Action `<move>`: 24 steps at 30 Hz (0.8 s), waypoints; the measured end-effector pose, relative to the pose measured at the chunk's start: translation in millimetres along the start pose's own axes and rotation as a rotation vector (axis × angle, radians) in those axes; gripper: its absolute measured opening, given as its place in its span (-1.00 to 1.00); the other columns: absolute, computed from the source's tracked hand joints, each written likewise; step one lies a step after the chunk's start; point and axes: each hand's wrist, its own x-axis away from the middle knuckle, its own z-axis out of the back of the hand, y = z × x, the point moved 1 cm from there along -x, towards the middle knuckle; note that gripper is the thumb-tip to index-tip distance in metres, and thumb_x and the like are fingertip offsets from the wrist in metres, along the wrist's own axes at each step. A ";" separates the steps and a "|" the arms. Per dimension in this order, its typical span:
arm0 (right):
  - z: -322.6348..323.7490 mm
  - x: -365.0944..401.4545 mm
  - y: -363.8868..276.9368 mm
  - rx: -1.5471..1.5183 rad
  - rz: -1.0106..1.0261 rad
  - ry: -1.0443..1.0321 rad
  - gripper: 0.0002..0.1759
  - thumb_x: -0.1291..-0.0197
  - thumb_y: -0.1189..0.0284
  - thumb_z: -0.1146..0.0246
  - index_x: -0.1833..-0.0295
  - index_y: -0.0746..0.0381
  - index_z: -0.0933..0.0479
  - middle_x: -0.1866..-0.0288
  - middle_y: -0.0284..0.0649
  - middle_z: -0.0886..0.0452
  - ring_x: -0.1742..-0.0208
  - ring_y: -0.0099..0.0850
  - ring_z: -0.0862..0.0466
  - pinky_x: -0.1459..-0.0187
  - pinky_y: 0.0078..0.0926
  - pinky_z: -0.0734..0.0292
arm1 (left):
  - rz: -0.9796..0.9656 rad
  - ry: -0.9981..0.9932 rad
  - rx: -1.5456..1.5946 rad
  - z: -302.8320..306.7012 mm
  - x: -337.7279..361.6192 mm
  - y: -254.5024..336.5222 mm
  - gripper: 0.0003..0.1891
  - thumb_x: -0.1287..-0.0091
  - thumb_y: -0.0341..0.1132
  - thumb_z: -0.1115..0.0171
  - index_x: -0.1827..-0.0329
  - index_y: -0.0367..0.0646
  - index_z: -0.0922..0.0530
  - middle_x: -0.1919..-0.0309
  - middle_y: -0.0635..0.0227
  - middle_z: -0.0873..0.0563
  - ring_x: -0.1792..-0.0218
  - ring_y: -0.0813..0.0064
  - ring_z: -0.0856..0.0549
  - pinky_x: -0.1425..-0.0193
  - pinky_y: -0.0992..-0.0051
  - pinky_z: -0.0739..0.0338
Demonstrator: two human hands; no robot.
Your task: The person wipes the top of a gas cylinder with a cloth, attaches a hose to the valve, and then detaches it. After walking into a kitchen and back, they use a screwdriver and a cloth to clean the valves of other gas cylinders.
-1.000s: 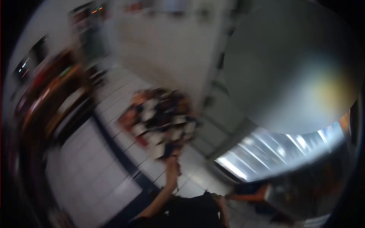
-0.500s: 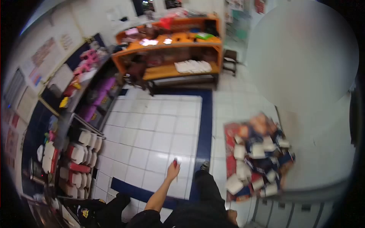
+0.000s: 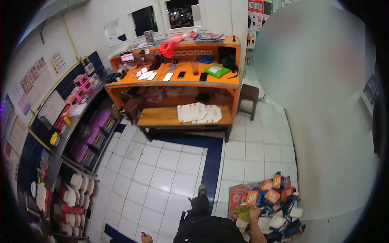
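My right hand [image 3: 254, 213] is closed on a crumpled yellow-green cloth [image 3: 242, 211]. It is over a heap of small dark blue, orange and white cartons [image 3: 272, 197] on a red patterned mat [image 3: 237, 195]. At the bottom edge, my left hand [image 3: 146, 238] is partly cut off by the frame. A small red object with a dark end [image 3: 143, 233] sticks up from its closed fingers; its kind cannot be made out.
Ahead stands an orange counter [image 3: 174, 83] with phones and papers. Before it is a wooden bench [image 3: 162, 118] bearing flat white cartons [image 3: 198, 113]. A brown stool [image 3: 248, 98] stands to the right. Shelves with purple-lidded bins [image 3: 99, 119] and stacked white boxes [image 3: 77, 194] line the left wall.
The view has swung up toward the counter. My left hand has drawn back to the bottom edge with the red object. My right hand now shows over the heap, holding the cloth.
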 end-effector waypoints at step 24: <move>56.4 -759.9 -131.5 -0.016 -0.602 0.290 -0.64 -0.08 0.20 -0.11 0.40 0.31 -0.60 0.45 0.01 -0.63 0.35 -0.02 -0.64 0.34 0.02 -0.46 | -1.986 -0.696 -0.275 -656.1 853.5 1311.4 -0.73 -0.06 -0.06 -0.34 0.34 -0.05 -0.62 0.43 0.28 -0.69 0.36 0.23 -0.68 0.24 0.30 -0.55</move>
